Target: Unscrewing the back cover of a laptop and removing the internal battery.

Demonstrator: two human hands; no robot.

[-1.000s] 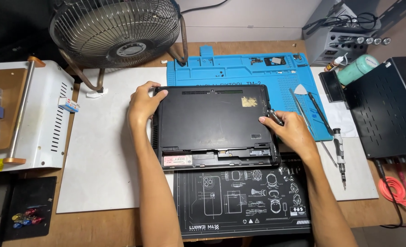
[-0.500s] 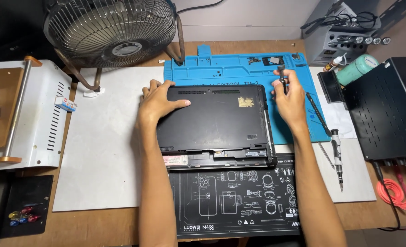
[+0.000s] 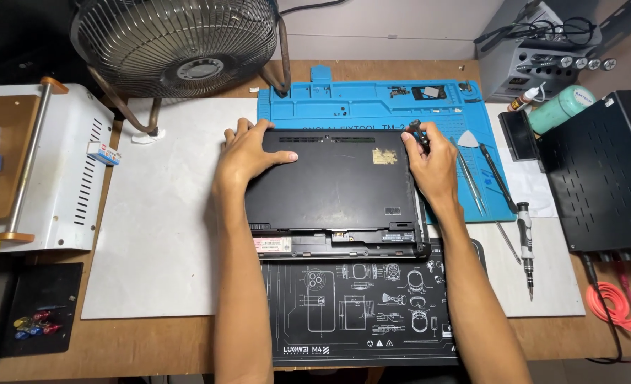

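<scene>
A black laptop (image 3: 333,192) lies upside down across a blue repair mat (image 3: 344,103) and a black printed mat (image 3: 358,313). My left hand (image 3: 248,153) rests flat on the laptop's far left corner, fingers spread over the edge. At the far right corner, my right hand (image 3: 429,160) grips a small black screwdriver (image 3: 418,133), held upright with its tip on the laptop's base.
A table fan (image 3: 177,46) stands at the back left, a white machine (image 3: 52,171) at the left. Tweezers (image 3: 470,181), a pry tool (image 3: 497,178) and another screwdriver (image 3: 525,245) lie to the right. A black box (image 3: 603,171) sits at the far right.
Both hands have shifted from the laptop's sides up to its far corners. The right hand now holds the screwdriver upright at the far right corner.
</scene>
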